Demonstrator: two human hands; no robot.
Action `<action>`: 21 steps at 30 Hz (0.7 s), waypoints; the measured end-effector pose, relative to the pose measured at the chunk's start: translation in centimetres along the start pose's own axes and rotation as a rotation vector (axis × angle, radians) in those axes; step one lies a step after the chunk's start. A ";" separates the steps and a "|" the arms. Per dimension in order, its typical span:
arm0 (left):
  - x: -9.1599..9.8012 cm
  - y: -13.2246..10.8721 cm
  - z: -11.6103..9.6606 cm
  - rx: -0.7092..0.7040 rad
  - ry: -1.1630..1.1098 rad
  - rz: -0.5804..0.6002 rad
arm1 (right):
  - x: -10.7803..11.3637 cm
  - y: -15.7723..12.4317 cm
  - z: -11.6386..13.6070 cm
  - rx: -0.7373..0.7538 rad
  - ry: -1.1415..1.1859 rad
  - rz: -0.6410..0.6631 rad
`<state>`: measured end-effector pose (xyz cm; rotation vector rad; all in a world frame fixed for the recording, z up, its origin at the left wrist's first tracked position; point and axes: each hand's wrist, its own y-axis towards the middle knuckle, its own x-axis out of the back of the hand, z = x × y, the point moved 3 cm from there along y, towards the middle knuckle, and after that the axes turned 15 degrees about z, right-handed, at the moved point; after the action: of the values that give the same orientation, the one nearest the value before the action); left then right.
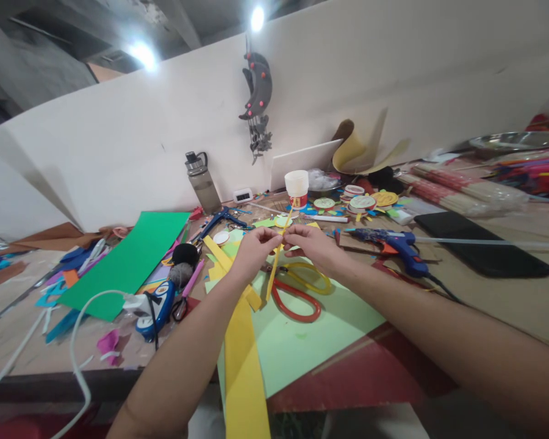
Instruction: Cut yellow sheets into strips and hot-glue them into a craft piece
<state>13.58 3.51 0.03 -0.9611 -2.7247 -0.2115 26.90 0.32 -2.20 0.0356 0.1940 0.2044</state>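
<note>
A narrow yellow strip (274, 275) runs slantwise between my two hands, above the light green sheet (297, 353). My left hand (255, 250) pinches it from the left side. From the right, the fingers of my right hand (312, 245) close on the same strip, nearly touching the left fingertips. Just below lie scissors (297, 314) with one red and one yellow handle loop; their blades are hidden. Under my left forearm, a wide yellow strip (244, 366) hangs over the table's front edge.
At the right lie a blue glue gun (400, 247) and a black phone-like slab (480, 244). To the left are a green sheet (128, 262) and a blue-and-white power strip (158, 311) with a white cable. A bottle (204, 186) and a white cup (297, 183) stand behind.
</note>
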 end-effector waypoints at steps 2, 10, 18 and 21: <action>0.1 0.0 0.1 -0.012 -0.060 0.012 | 0.0 0.0 0.0 -0.012 0.052 -0.003; 0.0 0.1 0.2 -0.024 -0.088 0.058 | 0.3 0.2 -0.3 0.013 0.081 0.011; 0.0 0.1 0.5 -0.023 -0.170 0.087 | 0.3 0.0 -0.2 0.023 0.080 0.040; 0.0 0.2 0.5 -0.014 -0.197 0.082 | 0.3 0.0 -0.2 0.017 0.068 0.034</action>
<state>13.56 3.76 -0.45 -1.1510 -2.8552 -0.1267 27.18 0.41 -2.44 0.0488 0.2627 0.2381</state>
